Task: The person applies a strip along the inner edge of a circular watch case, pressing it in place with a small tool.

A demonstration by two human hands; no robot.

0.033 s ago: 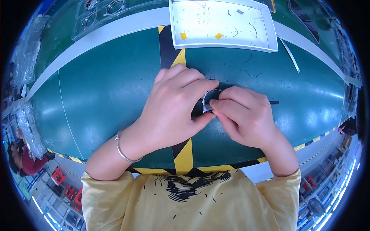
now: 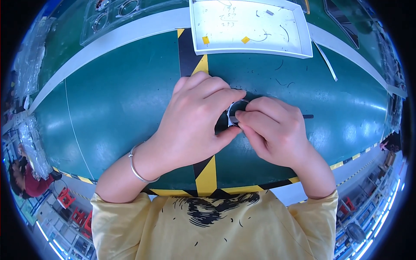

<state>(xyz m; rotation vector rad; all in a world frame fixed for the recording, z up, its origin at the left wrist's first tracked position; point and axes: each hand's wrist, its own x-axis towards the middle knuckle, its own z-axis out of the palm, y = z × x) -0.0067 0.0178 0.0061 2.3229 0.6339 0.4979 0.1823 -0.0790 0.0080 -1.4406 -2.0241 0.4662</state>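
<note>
A small round watch case (image 2: pixel 238 106) with a silver rim and a dark middle is between my hands, above the green table. My left hand (image 2: pixel 197 115) grips its left side, thumb below and forefinger above. The fingertips of my right hand (image 2: pixel 275 128) are pinched together at the dark middle; whatever they may hold is hidden. Past the right knuckles a thin dark rod (image 2: pixel 308 116) sticks out, and I cannot tell whether it is held or lies on the table. My fingers cover much of the case.
At the back, a shallow white box (image 2: pixel 255 51) holds yellow tabs and dark thread-like scraps. A white strip (image 2: pixel 325 60) leans right of it. Clear trays with metal rings (image 2: pixel 128 8) stand far left. Black-and-yellow tape (image 2: pixel 206 177) crosses the table (image 2: pixel 121 91).
</note>
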